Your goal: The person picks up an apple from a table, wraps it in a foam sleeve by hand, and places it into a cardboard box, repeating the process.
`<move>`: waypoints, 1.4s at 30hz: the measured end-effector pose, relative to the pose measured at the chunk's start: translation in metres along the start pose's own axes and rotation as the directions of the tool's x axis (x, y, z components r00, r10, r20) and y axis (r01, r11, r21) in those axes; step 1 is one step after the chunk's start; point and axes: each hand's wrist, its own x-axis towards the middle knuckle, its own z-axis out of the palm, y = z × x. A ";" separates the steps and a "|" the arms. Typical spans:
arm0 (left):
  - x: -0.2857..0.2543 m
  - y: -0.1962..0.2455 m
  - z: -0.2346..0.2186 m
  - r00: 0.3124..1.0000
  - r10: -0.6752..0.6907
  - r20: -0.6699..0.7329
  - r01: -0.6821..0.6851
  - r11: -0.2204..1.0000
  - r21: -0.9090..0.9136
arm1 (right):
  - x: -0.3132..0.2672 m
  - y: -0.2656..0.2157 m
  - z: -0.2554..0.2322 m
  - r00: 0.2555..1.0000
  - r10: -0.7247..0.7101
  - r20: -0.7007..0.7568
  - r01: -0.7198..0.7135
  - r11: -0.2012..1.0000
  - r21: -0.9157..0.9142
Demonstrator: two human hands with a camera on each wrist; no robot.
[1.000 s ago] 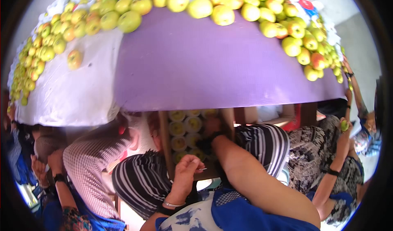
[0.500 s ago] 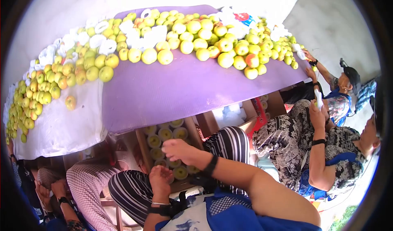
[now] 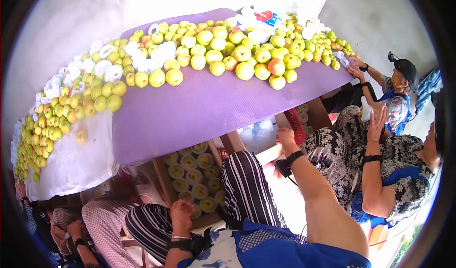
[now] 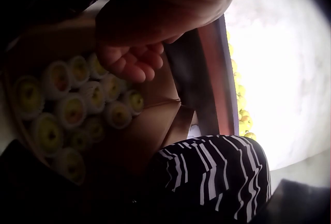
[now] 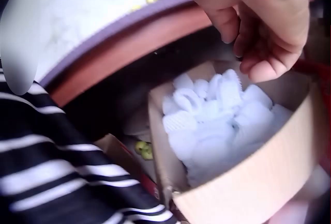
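My left hand (image 3: 182,216) hovers at the near edge of a cardboard box (image 3: 160,180) with rows of yellow-green apples in white foam nets (image 3: 193,177). In the left wrist view its loosely curled fingers (image 4: 135,71) hold nothing. Off to the right, my right hand (image 3: 286,137) is over a second cardboard box (image 5: 253,182) filled with white foam nets (image 5: 212,118). The fingertips hang bent above the nets in the right wrist view, with nothing between them.
A purple-covered table (image 3: 190,111) carries a long heap of loose apples (image 3: 242,54) and scattered foam nets. Its edge overhangs both boxes. My striped knee (image 3: 247,187) stands between the boxes. People sit close on both sides, one handling a white net (image 3: 365,110).
My right hand has come out of the apple box and swung right to the box of foam nets. The left hand stays beside the apples. The head view has shifted.
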 end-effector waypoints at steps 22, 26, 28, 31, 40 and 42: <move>0.001 0.001 0.025 0.994 -0.103 -0.018 0.105 0.987 0.118 | 0.044 0.051 0.046 0.933 -0.278 0.228 0.331 0.415 -0.848; 0.000 -0.001 0.021 0.996 -0.092 0.013 0.090 0.991 0.095 | 0.031 0.040 0.027 0.734 -0.592 0.333 0.668 0.537 -0.516; 0.000 -0.001 0.019 0.996 -0.089 0.030 0.086 0.992 0.088 | -0.020 -0.003 0.010 0.964 -0.107 0.244 0.113 0.994 -0.009; 0.000 -0.003 0.017 0.995 -0.080 0.055 0.075 0.993 0.089 | -0.046 -0.014 -0.006 0.959 -0.081 0.271 -0.001 0.957 0.291; -0.028 0.006 0.021 0.937 0.158 0.313 -0.144 0.987 -0.066 | -0.215 -0.104 0.007 0.637 -0.437 0.636 -0.010 0.820 0.573; -0.028 0.008 0.019 0.891 0.224 0.396 -0.165 0.970 -0.178 | -0.246 -0.092 0.039 0.537 -0.399 0.743 -0.066 0.859 0.508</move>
